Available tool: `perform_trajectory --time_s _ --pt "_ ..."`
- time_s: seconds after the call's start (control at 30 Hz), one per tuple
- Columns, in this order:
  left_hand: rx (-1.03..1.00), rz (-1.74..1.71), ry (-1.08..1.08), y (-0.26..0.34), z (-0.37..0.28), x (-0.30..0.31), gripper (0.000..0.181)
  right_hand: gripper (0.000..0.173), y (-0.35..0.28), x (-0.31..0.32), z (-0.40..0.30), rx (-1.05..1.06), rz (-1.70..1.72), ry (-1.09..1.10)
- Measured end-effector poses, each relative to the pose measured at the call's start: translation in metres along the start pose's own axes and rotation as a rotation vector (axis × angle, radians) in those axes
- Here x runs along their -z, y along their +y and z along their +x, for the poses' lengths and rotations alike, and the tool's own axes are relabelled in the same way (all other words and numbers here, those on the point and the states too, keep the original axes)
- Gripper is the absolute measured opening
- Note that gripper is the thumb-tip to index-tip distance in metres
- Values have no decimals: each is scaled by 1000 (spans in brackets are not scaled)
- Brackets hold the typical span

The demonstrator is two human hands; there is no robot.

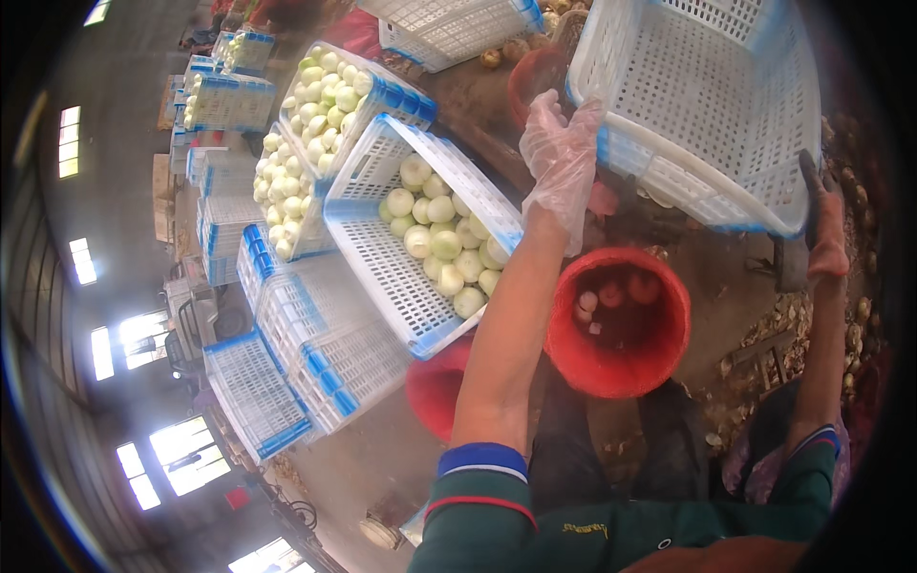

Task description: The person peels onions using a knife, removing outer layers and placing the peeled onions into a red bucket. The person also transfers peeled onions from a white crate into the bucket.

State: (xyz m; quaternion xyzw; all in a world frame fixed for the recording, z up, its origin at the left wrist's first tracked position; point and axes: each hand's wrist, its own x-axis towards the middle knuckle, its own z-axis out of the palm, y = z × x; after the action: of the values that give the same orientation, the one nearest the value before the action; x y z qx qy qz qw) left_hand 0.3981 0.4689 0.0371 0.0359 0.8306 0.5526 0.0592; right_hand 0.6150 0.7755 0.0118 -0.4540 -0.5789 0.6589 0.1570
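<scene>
Both arms reach forward to a white plastic crate with blue corners [688, 100], tilted so that its bare perforated inside shows. My left hand [562, 147], in a clear plastic glove, grips its near left rim. At its right end my right hand [824, 215], in a darker glove, holds the crate's edge. Below the crate stands a red tub [680, 315] with a few onions and a small pale piece inside. Left of my left forearm, another white and blue crate [380, 265] is partly filled with peeled onions [444, 208].
Crates heaped with peeled onions [326, 107] stand farther left, beside stacked crates [322, 344]. A second red tub [440, 387] sits partly under my left arm. Onion skins [774, 336] litter the floor at right. Another crate [458, 36] lies at the top.
</scene>
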Motion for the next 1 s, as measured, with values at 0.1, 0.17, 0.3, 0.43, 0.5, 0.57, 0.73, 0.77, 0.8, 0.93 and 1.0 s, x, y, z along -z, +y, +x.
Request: perform_trajectory --time_s 0.1,0.17,0.3,0.43,0.5,0.57,0.73,0.77,0.8,0.93,1.0 --pt "-7 -155 -78 -2 6 -19 63 54 -1 7 5 -3 -108 -26" --pt "-25 -206 -51 2 -1 -28 62 52 -3 7 4 -28 -95 -102" --pt "99 104 -19 -8 9 -35 57 45 2 9 13 56 -162 -77" --pt "121 -255 -21 -9 11 -42 56 43 14 14 25 99 -249 -105" --pt "107 83 -2 -2 17 -45 57 43 21 31 25 126 -263 -103" --pt "107 273 9 -1 27 -42 58 43 32 31 12 145 -230 -98" --pt "-150 -154 -70 -21 19 -40 40 45 41 35 -5 255 -213 -69" --pt "-159 -176 -92 -22 15 -42 41 46 44 38 -9 240 -202 -50" --pt "-170 -189 -101 -23 11 -40 41 47 46 37 -15 226 -184 -40" --pt "-139 -289 -112 -10 -22 -31 39 47 51 47 -43 138 -132 56" --pt "-121 -326 -53 -11 -31 -20 39 45 49 36 -61 119 -77 8"
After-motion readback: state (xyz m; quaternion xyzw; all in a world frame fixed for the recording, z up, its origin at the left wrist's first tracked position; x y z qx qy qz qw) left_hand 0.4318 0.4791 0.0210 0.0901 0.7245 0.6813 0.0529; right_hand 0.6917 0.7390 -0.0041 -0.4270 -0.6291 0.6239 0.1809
